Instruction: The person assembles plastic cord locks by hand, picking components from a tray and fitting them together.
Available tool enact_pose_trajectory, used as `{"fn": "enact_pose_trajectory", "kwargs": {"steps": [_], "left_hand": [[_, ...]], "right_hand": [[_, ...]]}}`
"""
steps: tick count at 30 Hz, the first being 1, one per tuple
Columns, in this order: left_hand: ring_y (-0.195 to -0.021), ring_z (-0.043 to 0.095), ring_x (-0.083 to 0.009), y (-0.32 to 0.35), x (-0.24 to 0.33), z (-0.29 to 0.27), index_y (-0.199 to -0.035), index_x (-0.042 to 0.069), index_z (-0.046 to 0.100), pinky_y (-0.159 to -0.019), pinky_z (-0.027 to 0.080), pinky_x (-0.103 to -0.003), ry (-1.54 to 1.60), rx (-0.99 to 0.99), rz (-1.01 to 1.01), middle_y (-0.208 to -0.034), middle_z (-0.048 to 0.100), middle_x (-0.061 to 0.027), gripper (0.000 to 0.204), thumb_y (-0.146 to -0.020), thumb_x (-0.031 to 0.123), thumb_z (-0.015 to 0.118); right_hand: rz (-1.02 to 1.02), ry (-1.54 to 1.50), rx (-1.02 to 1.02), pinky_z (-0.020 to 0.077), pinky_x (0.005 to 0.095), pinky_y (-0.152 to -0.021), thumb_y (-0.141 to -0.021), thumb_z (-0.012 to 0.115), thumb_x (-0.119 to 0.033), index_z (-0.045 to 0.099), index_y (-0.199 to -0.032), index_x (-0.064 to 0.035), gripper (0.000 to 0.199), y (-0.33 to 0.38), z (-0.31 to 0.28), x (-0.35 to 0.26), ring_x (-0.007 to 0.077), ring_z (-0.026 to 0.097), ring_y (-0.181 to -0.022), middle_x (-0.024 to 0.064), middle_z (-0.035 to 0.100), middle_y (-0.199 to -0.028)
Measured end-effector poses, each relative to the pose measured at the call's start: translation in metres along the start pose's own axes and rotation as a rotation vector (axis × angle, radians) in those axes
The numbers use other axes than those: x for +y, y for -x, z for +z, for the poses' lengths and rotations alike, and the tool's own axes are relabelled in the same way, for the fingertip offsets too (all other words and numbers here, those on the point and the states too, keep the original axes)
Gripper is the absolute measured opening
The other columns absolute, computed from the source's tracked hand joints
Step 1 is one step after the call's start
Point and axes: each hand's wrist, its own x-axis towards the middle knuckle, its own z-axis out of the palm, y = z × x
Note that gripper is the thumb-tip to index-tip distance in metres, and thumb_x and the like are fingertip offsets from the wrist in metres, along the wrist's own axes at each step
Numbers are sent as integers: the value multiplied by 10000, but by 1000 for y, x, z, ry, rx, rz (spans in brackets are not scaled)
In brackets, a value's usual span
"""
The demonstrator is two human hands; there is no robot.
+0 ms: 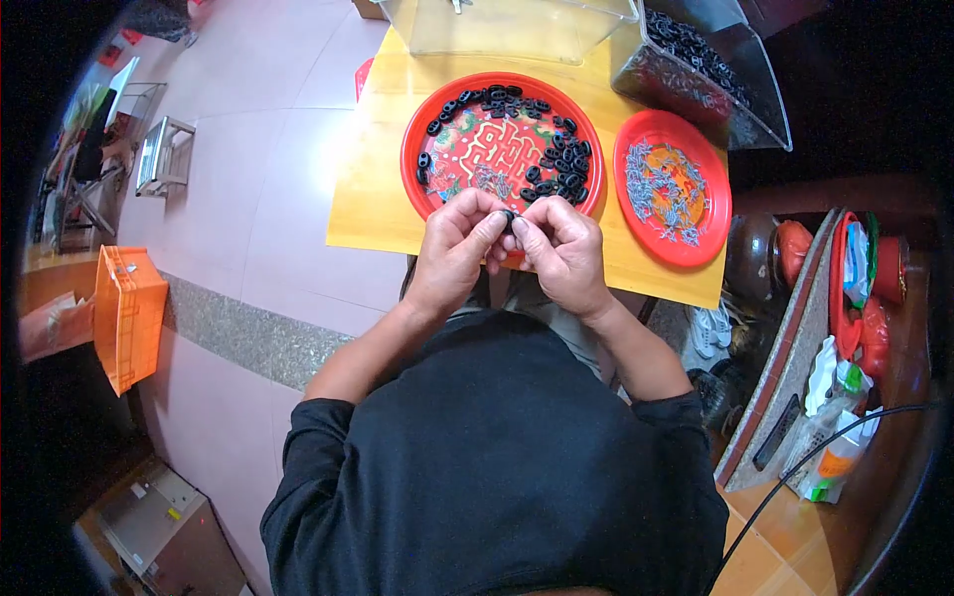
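Note:
Both my hands meet over the near rim of a round red tray [409,149]. Between the fingertips sits a small black plastic piece [510,221], mostly covered by the fingers. My left hand [459,248] pinches it from one side, my right hand [564,253] from the other. Inside the tray lie several black oval pieces with holes [566,164], clustered along the far and right sides. A small heap of silvery metal bits [491,180] lies near the tray's close edge. To the right, a red oval plate [636,233] holds many small silvery metal pieces [661,189].
The yellow tabletop [363,189] carries a clear plastic bin [507,35] at the back and another bin [676,84] with black pieces at back right. An orange crate [129,313] and a metal stool [164,157] stand left. Shoes [708,330] and a shelf edge [780,348] are at right.

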Motion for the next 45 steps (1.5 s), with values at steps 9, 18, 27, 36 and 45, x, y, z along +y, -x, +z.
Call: {"fn": "enact_pose_trajectory", "kwargs": {"steps": [9,18,27,36,45], "left_hand": [[-569,512,-64,-5,5,-9,-913,45,498,-465,414,-180,19,143,99,-693,547,-19,65,-907,107,485],[-576,499,-48,1,-2,2,-894,44,513,-455,397,-171,15,69,14,-710,544,-9,83,-909,123,489],[-556,537,-85,-13,4,-12,-912,53,509,-466,430,-182,211,166,78,-701,574,-40,73,-908,126,497],[-523,536,-77,-13,2,-16,-971,57,538,-448,431,-180,316,47,-86,-693,603,-39,108,-886,124,541],[-689,581,-124,-14,0,-18,-1015,39,534,-611,497,-231,480,-81,-129,-832,610,-94,144,-889,109,530]], "right_hand": [[51,-76,81,423,189,-471,-896,496,-78,499,-804,-21,108,0,-5,8,43,493,-534,19,523,-675],[-249,310,51,429,359,-496,-859,495,-56,467,-723,-3,148,-7,7,9,271,557,-520,117,523,-599],[101,-303,214,447,205,-466,-901,518,-112,496,-837,-7,125,5,3,14,94,539,-517,70,583,-685],[288,-508,146,499,233,-448,-875,533,-58,526,-933,16,94,0,-16,11,121,577,-518,114,608,-716],[315,-528,135,496,221,-464,-858,549,-37,525,-915,5,75,0,-18,11,109,579,-558,92,603,-744]]}}
